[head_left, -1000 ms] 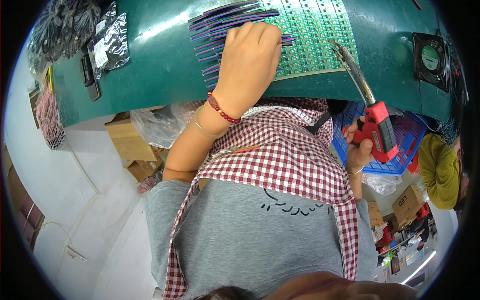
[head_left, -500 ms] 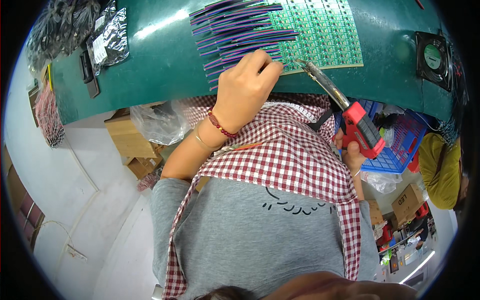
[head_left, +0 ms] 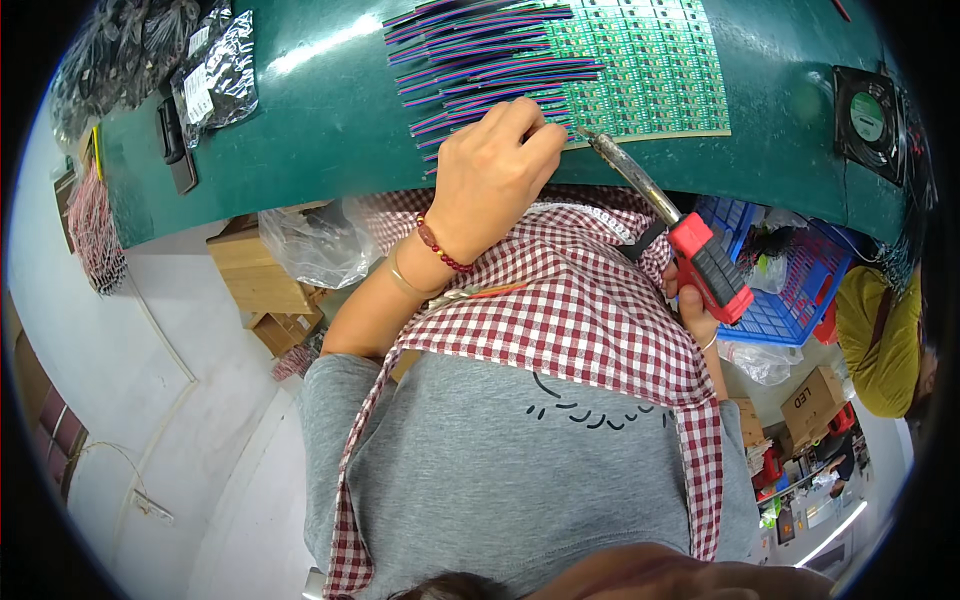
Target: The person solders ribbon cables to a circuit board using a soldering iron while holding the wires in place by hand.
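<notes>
My left hand [head_left: 495, 170] is closed in a pinch at the near edge of a green circuit board panel [head_left: 650, 70]. It grips a thin multi-coloured ribbon wire, whose held part is mostly hidden behind the fingers. Several more ribbon wires [head_left: 480, 50], dark with pink and blue strands, lie in rows, their right ends on the panel's left side. My right hand [head_left: 697, 312] is wrapped round the red and black handle of a soldering iron [head_left: 708, 265]. The iron's metal tip points up and left, close to my left fingertips at the panel's edge.
On the green table [head_left: 310, 130], bagged black parts [head_left: 215, 75] lie at the left beside a black tool [head_left: 173, 140]. A black fan [head_left: 868, 120] sits at the right. Below the table are a blue basket [head_left: 790, 310], cardboard boxes [head_left: 255, 270] and another person's yellow-clad arm [head_left: 875, 340].
The soldering iron and my right hand have shifted a little left, bringing the tip nearer my left fingers. My left hand stays pinched in nearly the same place.
</notes>
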Available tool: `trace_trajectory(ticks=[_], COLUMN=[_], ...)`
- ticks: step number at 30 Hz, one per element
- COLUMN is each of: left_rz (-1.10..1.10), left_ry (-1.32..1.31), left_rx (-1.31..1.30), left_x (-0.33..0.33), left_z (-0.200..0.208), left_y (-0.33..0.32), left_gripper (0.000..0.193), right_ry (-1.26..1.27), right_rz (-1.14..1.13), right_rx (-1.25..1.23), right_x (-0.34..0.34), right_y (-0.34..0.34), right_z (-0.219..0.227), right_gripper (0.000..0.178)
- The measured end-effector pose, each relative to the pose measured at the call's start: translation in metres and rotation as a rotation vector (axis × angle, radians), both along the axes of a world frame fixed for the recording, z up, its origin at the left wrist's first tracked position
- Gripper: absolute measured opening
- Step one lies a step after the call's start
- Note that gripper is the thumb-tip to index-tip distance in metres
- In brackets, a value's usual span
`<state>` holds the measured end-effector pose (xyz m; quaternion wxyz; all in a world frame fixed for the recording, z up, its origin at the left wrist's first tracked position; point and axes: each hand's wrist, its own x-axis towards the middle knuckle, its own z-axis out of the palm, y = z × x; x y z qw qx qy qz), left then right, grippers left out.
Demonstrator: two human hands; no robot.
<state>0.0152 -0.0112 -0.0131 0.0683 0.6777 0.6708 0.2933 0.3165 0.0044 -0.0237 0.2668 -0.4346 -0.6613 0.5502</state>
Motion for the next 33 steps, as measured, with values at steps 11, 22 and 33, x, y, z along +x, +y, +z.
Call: trace_trajectory(ticks=[11,22,33], left_rz=[0.007,-0.015,-0.006], left_ry=[-0.014,-0.023,-0.073], left_rx=[-0.015,-0.017,-0.092], left_x=[-0.001,-0.003,-0.003], left_z=[0.000,-0.002,0.005], left_y=[0.000,0.001,0.003], left_gripper=[0.012,0.012,0.009], right_ry=[-0.096,-0.039,-0.119], right_rz=[0.007,-0.004,0.000], right_rx=[0.083,0.040,0.148], right_x=[0.005,0.006,0.009], right_y=[-0.003,-0.006,-0.009], right_z=[0.004,-0.002,-0.005], right_gripper=[0.028,0.035,0.036])
